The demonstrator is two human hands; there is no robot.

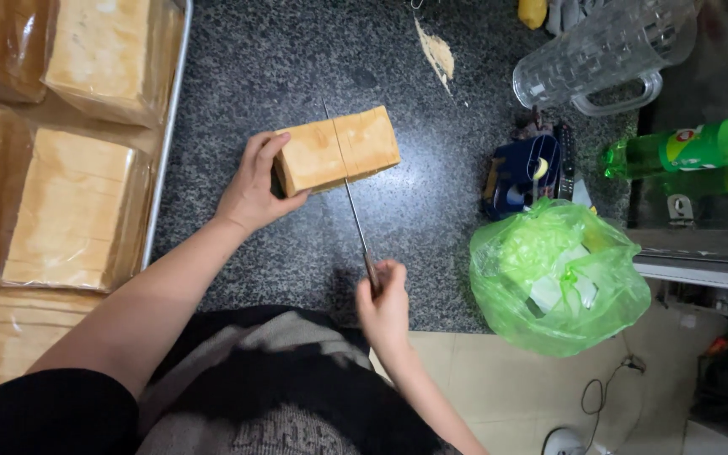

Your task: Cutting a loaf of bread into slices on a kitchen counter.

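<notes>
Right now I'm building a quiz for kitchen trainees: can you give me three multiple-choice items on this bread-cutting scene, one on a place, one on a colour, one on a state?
1. Where does the left hand rest?
A. on the end of the bread loaf
B. on the clear jug
C. on the metal tray

2. What colour is the plastic bag at the counter's edge?
A. red
B. green
C. black

3. How does the knife stand?
A. lying alone on the counter
B. stuck in the bag
C. held by the right hand, blade across the loaf

Answers:
1. A, the fingers wrap the loaf's near end.
2. B, the bag is bright translucent green.
3. C, the hand grips the handle and the blade crosses the loaf's top.
</notes>
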